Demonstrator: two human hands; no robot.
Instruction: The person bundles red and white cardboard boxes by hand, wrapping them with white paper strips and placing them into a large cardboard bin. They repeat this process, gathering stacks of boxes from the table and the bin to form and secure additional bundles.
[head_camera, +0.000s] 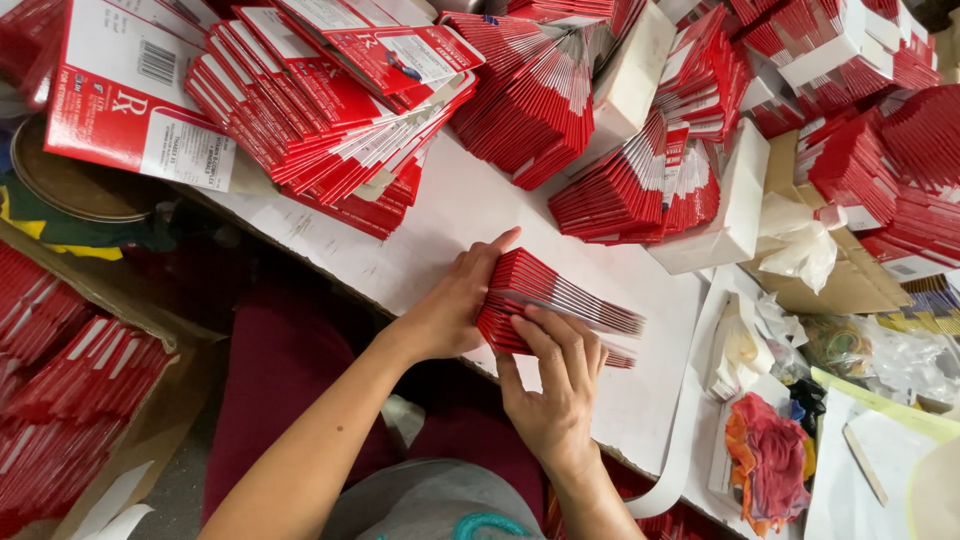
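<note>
White table (450, 215) piled with fanned heaps of flat red cartons (330, 95), more in the cardboard box (150, 420) at the person's left. One small stack of red cartons (555, 305) sits at the near table edge, between both hands. Left hand (450, 305) clasps its end, thumb on top. Right hand (560, 385) grips the near side, fingers (545, 340) spread on the face. To do well: square edges against the tabletop, squeeze evenly, keep the fanned far ends from slipping.

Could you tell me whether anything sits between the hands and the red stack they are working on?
Nothing visible does: the left hand and right hand already grip the red stack directly, above the white table.
</note>
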